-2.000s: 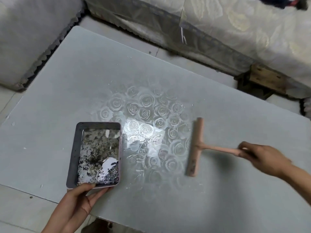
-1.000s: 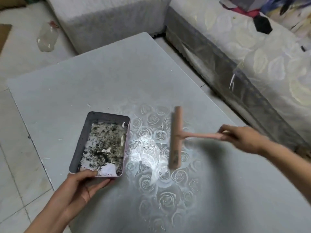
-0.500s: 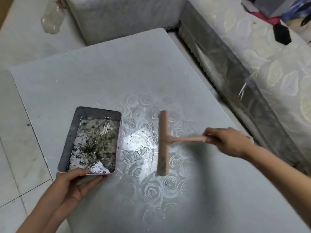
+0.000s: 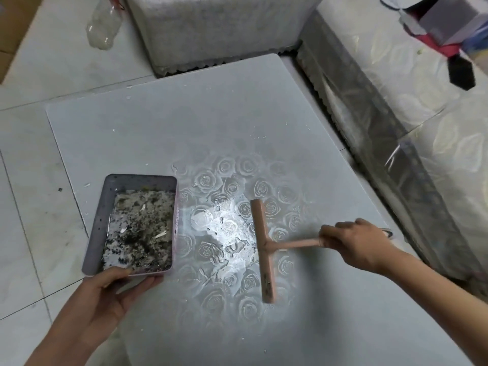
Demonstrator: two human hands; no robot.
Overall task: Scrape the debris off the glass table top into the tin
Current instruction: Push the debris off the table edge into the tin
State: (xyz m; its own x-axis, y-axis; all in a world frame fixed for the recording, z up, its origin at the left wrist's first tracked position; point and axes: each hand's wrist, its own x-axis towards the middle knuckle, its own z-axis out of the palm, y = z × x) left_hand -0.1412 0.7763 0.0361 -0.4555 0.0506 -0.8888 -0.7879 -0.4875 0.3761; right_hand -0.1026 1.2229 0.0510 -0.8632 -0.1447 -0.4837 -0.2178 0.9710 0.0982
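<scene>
A frosted glass table top [image 4: 163,122] with an etched rose pattern fills the middle of the view. A rectangular grey tin [image 4: 105,207] holding dark and white debris lies near the table's left edge. My left hand [image 4: 111,291] grips the tin's near rim, thumb over the edge. A pink T-shaped scraper [image 4: 264,249] rests with its blade on the glass, right of the tin. My right hand [image 4: 353,241] grips its handle. Wet smears and small white flakes [image 4: 227,233] lie between the blade and the tin.
A padded grey seat [image 4: 211,30] stands behind the table and a plastic-wrapped sofa [image 4: 396,114] runs along the right. A clear plastic bottle [image 4: 103,25] lies on the tiled floor at the back left. The tiled floor [image 4: 29,207] lies left of the table.
The camera view swung left and then settled. Between 1.0 and 0.5 s ago the scraper blade drew closer to the tin; now it stands farther right again. My left hand keeps hold of the tin.
</scene>
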